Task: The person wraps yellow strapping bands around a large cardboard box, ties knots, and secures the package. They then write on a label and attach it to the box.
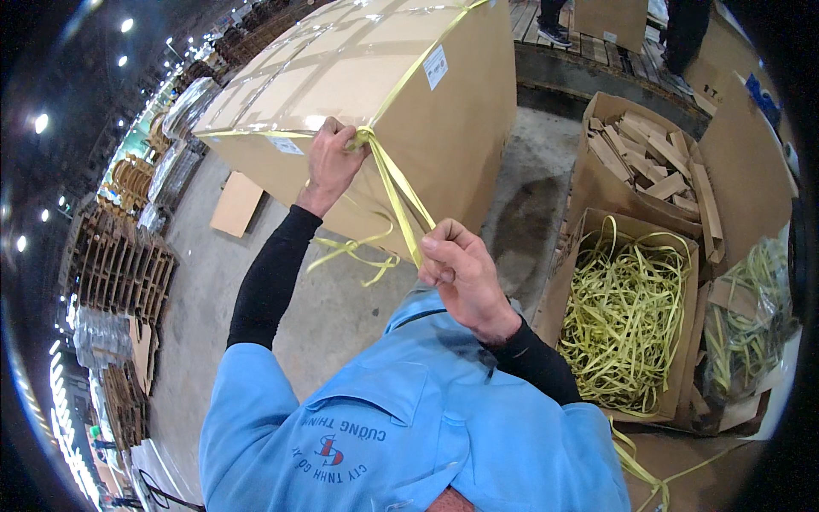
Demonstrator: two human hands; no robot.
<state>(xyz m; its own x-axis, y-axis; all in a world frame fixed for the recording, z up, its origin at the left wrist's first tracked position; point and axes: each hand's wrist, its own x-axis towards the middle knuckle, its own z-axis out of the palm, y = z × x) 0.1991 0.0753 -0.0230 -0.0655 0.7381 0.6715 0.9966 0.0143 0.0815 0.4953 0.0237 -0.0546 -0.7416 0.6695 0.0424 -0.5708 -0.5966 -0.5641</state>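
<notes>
Left hand grips knotted, flat yellow plastic strap at the top edge of a large tan cardboard carton — right hand pinching strap lower down.

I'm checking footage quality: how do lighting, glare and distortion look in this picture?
In the head view, white ceiling lamps at left burn out against darkness; stacked brown wooden pallets lean and curve toward the black fisheye rim; the bare left hand and bare right hand look fairly sharp; whether the dark patch on the grey concrete floor is shadow or stain, I can't tell.
</notes>
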